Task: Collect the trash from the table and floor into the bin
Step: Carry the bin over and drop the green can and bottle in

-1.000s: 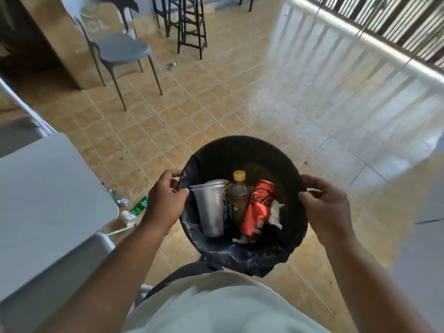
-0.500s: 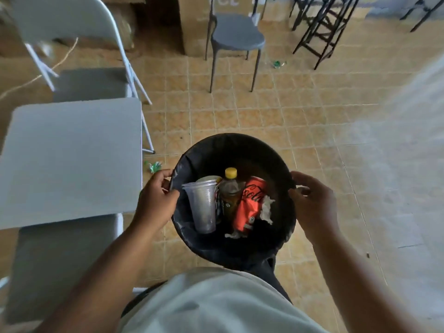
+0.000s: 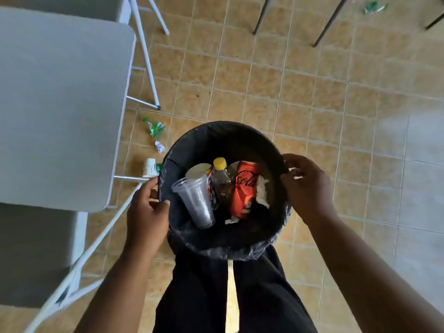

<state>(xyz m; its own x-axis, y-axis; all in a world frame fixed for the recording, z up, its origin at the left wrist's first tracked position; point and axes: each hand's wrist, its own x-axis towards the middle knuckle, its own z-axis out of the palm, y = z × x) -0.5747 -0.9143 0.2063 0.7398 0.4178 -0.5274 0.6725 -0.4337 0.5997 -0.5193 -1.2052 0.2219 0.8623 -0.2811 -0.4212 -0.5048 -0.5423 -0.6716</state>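
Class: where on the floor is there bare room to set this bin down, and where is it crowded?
Bare tiles lie beyond the bin, between it and the dark chair legs, and beside the right hand. Crowded: beside the table, where a green wrapper, crumpled paper and white cup lie.

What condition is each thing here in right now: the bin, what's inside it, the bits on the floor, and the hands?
Bin: lined with black bag, gripped at both sides.
Plastic cup: empty, tilted in bin.
Bottle: capped, in bin.
Red can: dented, in bin.
Green wrapper: on floor.
Crumpled paper: on floor.
Left hand: gripping rim.
Right hand: gripping rim.
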